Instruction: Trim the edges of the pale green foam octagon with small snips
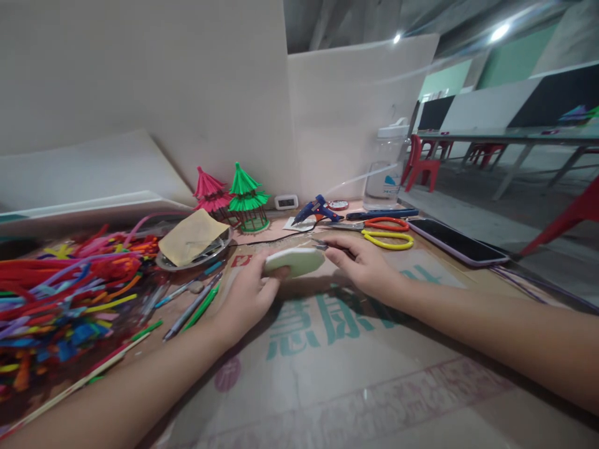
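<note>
My left hand is closed on the left edge of a pale green-white round foam piece and holds it tilted just above the cardboard sheet. At the disc's right edge, my right hand pinches a small dark metal tool, its tip meeting the disc. Both forearms rest over the cardboard.
A heap of coloured pipe cleaners lies at the left. Behind are a pink and a green paper pavilion, a blue glue gun, orange and yellow scissors, a phone, a plastic jar and pens.
</note>
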Motion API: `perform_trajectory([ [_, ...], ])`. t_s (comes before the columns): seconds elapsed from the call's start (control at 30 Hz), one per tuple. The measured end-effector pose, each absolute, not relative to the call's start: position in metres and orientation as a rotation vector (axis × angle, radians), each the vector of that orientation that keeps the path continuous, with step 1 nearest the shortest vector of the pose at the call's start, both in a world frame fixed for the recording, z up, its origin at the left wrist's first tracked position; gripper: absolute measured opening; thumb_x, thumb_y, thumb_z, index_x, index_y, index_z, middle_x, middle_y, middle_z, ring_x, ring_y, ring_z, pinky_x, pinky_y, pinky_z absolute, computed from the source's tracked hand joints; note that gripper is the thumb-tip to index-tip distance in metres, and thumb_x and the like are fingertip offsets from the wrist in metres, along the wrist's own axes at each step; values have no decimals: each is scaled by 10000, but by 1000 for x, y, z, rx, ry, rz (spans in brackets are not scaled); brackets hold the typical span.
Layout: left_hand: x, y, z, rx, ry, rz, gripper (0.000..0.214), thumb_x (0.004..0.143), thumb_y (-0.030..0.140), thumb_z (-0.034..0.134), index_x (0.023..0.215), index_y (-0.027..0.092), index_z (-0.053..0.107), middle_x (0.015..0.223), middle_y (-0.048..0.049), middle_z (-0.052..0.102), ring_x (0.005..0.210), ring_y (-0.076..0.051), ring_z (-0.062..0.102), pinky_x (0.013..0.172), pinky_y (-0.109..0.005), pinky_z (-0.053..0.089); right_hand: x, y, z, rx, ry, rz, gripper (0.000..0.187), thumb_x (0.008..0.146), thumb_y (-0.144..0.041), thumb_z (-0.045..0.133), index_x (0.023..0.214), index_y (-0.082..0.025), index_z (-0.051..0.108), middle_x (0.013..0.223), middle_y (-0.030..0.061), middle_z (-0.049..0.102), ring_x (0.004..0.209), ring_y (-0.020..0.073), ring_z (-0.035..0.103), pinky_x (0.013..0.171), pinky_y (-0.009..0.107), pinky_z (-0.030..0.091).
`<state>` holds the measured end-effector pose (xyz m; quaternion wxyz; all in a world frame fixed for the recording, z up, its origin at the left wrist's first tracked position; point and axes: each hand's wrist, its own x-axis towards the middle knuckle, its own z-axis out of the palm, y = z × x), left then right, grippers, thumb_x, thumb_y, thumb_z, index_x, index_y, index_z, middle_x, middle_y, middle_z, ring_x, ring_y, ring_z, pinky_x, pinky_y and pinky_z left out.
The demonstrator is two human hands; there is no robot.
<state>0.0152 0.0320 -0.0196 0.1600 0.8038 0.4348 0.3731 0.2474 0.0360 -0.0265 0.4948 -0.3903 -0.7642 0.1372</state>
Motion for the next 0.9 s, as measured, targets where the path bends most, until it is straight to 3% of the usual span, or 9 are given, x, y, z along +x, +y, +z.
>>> perform_trajectory([
  [0.1,16,33,-20,2263,1245,1063,203,885,256,511,1072,192,559,1012,-43,664,940,-210,623,797,-300,495,249,39,-28,-968,-1828,342,272,920,-338,517,1069,-181,682,1067,90,730,949,233,673,781,361,534],
  [0.3,13,34,-22,2350,1214,1100,146,922,273,494,1019,207,580,977,-33,664,918,-200,628,813,-306,491,247,34,-27,-869,-1999,195,241,929,-320,515,1030,-176,680,883,59,712,746,181,630,645,296,487],
  [0.53,11,35,-23,2492,1190,1067,211,903,198,495,1087,202,598,1084,-73,686,1033,-220,629,926,-369,485,248,27,-22,-823,-2107,61,256,943,-338,523,1045,-159,676,883,73,708,807,203,624,723,323,465],
  [0.9,12,29,-17,2601,1128,960,231,870,112,493,1062,189,595,1055,-78,687,983,-210,645,866,-337,511,245,21,-21,-766,-2193,-27,284,985,-338,457,1068,-175,674,850,61,682,760,189,581,662,299,401],
])
